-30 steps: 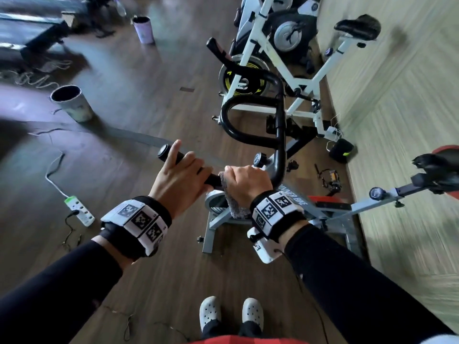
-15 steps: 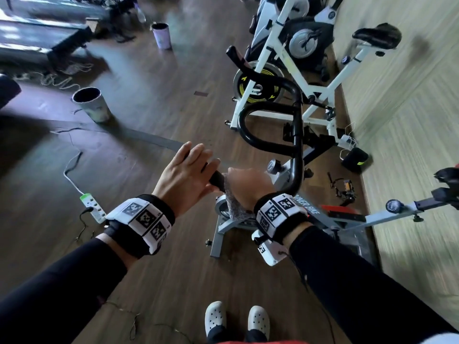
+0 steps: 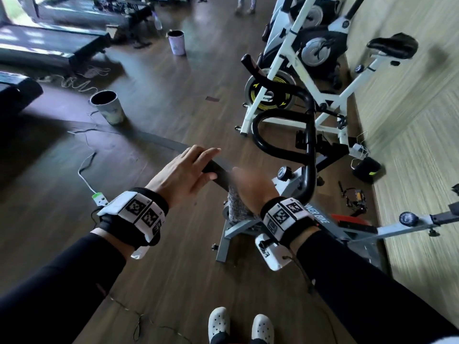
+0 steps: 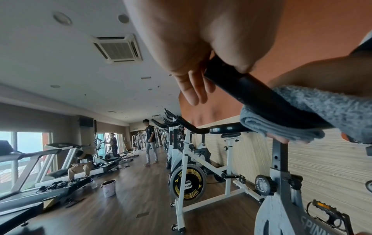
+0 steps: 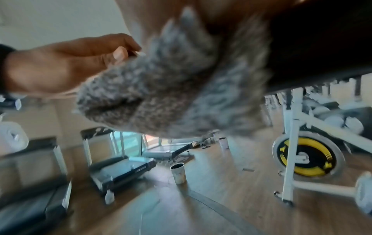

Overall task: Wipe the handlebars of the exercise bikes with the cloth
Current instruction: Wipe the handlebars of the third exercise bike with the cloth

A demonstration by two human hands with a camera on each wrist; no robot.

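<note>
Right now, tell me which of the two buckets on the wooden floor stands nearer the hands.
The grey-white bucket with the dark inside, by the white cable. The pale lilac bucket stands farther back, near the treadmills.

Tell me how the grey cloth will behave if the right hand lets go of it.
Likely floppy: the grey cloth wraps the handlebar and hangs in folds. Its fluffy pile probably grips rather than slides. Looks light; it would likely drape or drop.

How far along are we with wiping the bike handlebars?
Nothing shows as finished. In hand: the right hand wraps the grey cloth around the near bike's handlebar, while the left hand rests straight-fingered on its end. Left: this bar's front loop and the white bike's handlebar.
</note>
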